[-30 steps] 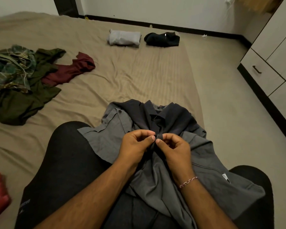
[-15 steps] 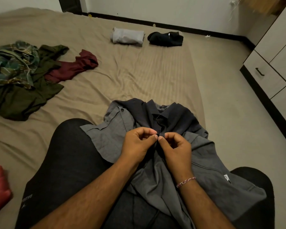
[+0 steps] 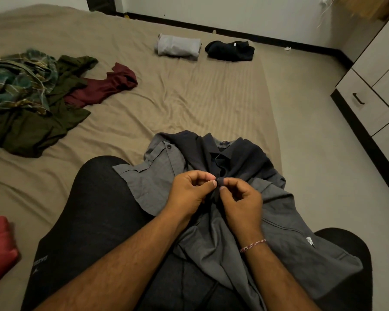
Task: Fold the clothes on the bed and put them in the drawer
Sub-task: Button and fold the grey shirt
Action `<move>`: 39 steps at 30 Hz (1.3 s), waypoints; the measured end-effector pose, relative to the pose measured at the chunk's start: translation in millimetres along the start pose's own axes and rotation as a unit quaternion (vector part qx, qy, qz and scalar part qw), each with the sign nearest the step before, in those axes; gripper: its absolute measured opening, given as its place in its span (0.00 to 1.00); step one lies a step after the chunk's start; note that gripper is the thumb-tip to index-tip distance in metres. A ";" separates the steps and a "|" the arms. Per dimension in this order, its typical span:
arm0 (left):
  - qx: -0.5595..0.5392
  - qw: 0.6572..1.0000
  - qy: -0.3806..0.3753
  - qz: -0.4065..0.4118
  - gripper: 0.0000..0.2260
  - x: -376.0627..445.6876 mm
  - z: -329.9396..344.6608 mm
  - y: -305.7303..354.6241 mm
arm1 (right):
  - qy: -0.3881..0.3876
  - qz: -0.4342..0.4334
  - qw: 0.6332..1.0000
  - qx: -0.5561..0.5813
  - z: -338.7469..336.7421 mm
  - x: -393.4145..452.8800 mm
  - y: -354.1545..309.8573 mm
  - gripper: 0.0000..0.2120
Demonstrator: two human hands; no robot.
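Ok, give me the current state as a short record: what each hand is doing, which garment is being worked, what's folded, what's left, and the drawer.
left hand: left hand pinches the front edge of the grey shirt
right hand: right hand pinches the same edge, fingertips meeting the left's
garment in work: grey shirt, spread over the lap, unfolded
folded: light grey bundle and black bundle, side by side at the far end of the bed
unfolded: plaid shirt, olive garment, maroon garment, heaped at left
drawer: drawer at right, closed
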State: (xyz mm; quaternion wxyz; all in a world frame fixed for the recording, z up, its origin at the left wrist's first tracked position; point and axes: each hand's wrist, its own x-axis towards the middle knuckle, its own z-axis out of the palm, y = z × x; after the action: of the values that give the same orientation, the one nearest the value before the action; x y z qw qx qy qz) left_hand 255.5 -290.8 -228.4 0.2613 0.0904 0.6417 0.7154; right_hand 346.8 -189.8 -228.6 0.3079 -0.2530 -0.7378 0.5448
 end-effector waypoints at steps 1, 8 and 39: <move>-0.003 1.000 -0.001 -0.010 0.04 1.1 -0.5 -0.4 | -0.006 0.002 1.000 -0.002 -0.8 1.1 0.4 0.14; -0.004 0.998 -0.012 -0.067 0.04 3.7 -1.9 -1.7 | -0.033 0.027 0.999 -0.005 -2.3 5.0 3.6 0.14; 0.162 0.986 0.033 0.035 0.07 4.4 -0.9 -8.1 | -0.017 -0.107 0.975 -0.193 8.4 4.1 18.4 0.08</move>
State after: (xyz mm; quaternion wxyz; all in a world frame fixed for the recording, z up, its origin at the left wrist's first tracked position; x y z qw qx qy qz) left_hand 253.5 -289.1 -237.3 0.1963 0.1303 0.7540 0.6132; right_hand 338.5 -187.1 -247.3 0.2972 -0.2180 -0.8568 0.3607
